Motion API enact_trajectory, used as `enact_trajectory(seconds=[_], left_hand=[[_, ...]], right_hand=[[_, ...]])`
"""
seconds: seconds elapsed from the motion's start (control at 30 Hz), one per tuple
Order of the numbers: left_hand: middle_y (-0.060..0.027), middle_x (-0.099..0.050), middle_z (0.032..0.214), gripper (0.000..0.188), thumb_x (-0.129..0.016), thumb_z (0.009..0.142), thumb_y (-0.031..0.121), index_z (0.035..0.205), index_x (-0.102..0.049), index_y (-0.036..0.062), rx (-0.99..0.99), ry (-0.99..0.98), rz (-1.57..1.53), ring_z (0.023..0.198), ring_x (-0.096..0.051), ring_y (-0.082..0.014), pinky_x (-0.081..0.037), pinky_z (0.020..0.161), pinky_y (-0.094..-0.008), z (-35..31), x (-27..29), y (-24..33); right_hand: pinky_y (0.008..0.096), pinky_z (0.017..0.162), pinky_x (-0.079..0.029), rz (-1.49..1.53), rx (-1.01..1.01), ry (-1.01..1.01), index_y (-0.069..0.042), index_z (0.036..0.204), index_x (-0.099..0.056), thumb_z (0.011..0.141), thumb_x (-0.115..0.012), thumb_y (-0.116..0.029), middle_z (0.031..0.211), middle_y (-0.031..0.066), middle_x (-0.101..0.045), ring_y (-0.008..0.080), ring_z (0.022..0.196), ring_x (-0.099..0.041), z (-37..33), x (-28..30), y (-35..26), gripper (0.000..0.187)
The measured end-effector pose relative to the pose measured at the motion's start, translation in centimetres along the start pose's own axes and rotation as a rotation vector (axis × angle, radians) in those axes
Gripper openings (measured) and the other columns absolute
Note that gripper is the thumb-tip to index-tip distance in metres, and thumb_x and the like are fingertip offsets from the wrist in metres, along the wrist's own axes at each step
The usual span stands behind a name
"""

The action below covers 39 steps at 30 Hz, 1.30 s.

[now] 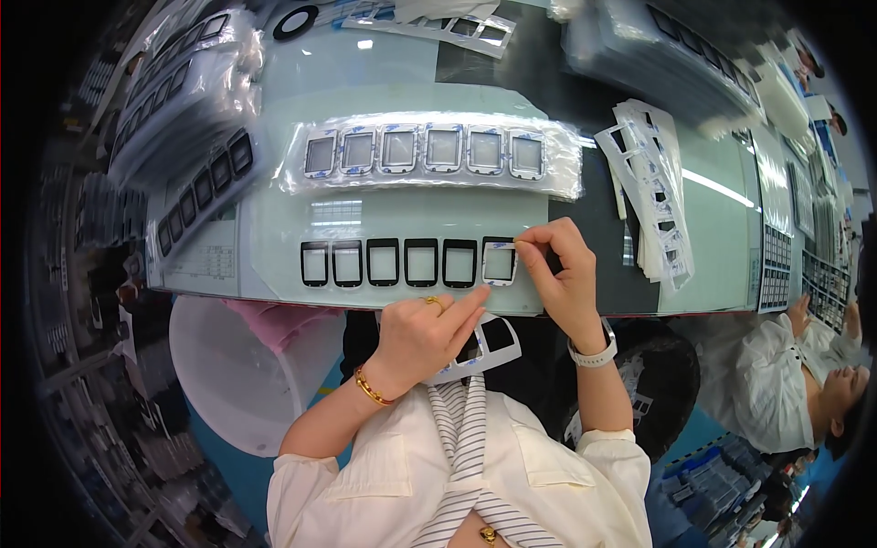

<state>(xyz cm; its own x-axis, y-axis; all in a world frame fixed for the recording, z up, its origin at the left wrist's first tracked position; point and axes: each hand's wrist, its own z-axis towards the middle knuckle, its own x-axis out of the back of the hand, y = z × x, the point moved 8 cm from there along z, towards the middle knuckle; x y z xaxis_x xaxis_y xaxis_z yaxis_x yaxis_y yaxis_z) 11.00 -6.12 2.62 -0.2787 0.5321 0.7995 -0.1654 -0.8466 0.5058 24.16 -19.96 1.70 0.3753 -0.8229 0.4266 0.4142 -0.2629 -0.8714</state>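
Along the table's near edge lies a row of several black-bordered glass panels [421, 263]. The rightmost one carries a white adhesive frame [499, 245] with blue marks. At its upper right corner, the thumb and forefinger of my right hand [564, 271] pinch the frame's edge. My left hand [418, 336] grips a white backing sheet with window cutouts [501, 351], partly hidden under the fingers and below the table edge. Its forefinger reaches to the lower edge of that same panel. Behind the row, a clear plastic sleeve [566, 164] bears several panels with white frames [443, 149].
Stacks of sleeved panels stand at the far left [183, 100] and far right [658, 55]. White adhesive sheets [653, 196] lie right of the row. A tape roll [296, 22] sits at the back. Below the table is a white bin [228, 384]; a co-worker [786, 374] is at right.
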Motion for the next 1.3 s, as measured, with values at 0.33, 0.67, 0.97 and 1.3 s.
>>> enact_trajectory(seconds=[0.33,0.67,0.97,1.3], left_hand=[[0.0006,-0.052,0.059,0.03,-0.076,0.091,0.015,0.121,-0.079,0.0162,-0.012,-0.007,0.019,0.046,-0.051,-0.0176,-0.04,0.045,-0.0331,0.1,-0.3,0.2],[-0.0004,-0.05,0.059,0.03,-0.077,0.091,0.015,0.121,-0.079,0.0157,-0.025,0.0,0.042,0.045,-0.049,-0.0187,-0.04,0.045,-0.034,0.2,-0.4,0.5],[0.0008,-0.051,0.06,0.028,-0.078,0.089,0.018,0.117,-0.078,0.0153,-0.054,0.004,0.035,0.046,-0.053,-0.0172,-0.043,0.045,-0.0329,0.7,-0.8,1.3],[-0.0018,-0.062,0.061,0.021,-0.074,0.093,0.018,0.113,-0.076,0.0141,0.032,0.005,-0.063,0.047,-0.059,-0.0203,-0.045,0.045,-0.0346,1.1,-1.0,1.1]], right_hand=[[0.0264,0.068,-0.047,0.003,-0.014,-0.001,0.0,0.099,-0.071,0.094,-0.074,-0.002,0.089,0.0045,-0.062,0.0122,0.074,-0.058,0.0,0.0,0.1,0.006],[0.0262,0.067,-0.047,-0.014,0.036,0.006,0.0,0.098,-0.071,0.093,-0.074,-0.001,0.088,0.005,-0.062,0.0123,0.074,-0.058,0.0,0.2,0.0,0.007],[0.0269,0.067,-0.047,-0.024,0.015,-0.003,0.0,0.098,-0.072,0.092,-0.074,-0.001,0.088,0.005,-0.063,0.0135,0.074,-0.058,0.0,0.1,0.2,0.006],[0.0268,0.068,-0.047,-0.033,0.039,0.001,-0.001,0.099,-0.072,0.092,-0.074,-0.002,0.088,0.0052,-0.063,0.0136,0.075,-0.059,-0.1,0.1,0.0,0.007]])
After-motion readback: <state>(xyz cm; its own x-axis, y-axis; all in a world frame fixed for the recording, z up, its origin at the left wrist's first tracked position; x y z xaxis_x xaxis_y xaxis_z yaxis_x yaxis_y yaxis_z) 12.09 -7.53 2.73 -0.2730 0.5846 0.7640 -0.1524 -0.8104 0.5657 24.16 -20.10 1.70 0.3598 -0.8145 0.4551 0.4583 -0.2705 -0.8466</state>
